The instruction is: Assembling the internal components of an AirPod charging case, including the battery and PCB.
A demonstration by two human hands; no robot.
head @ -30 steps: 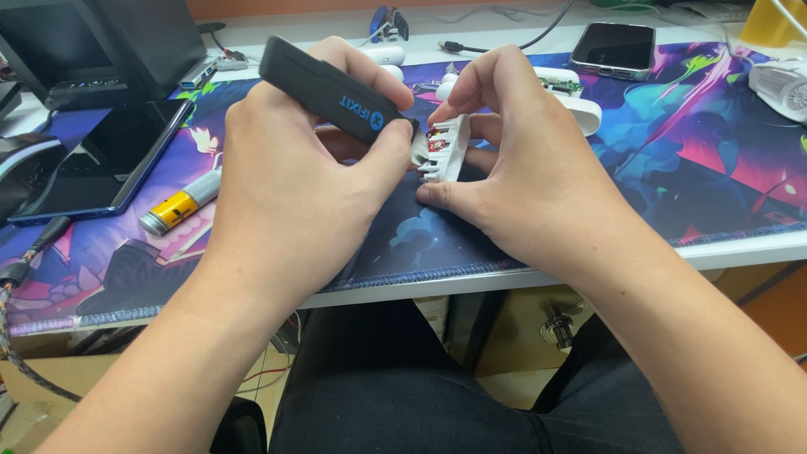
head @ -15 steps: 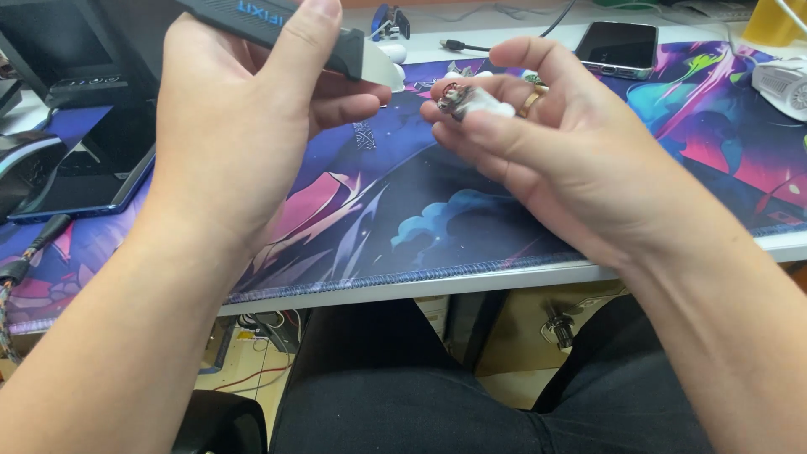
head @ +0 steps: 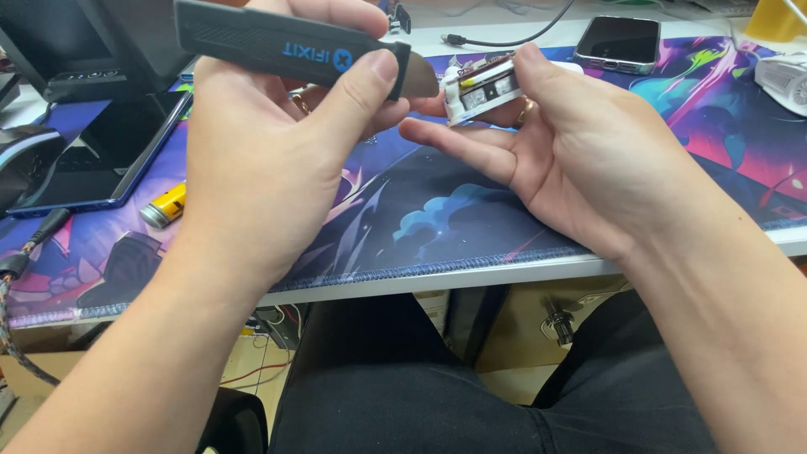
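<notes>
Dark grey pry tool [head: 286, 44] with a blue label sits clenched in the left hand [head: 269, 143], blade tip touching one small white device [head: 481, 87] pinched by the right hand [head: 572, 151] above the table's colourful mat [head: 437, 227]. One yellow lighter [head: 164, 206] lies left; one phone [head: 620, 39] far right.

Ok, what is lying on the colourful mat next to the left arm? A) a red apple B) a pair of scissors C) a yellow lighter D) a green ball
C: a small yellow lighter with a silver top lies on the colourful mat, just beside the left hand, which holds a dark flat-bladed tool.
</notes>
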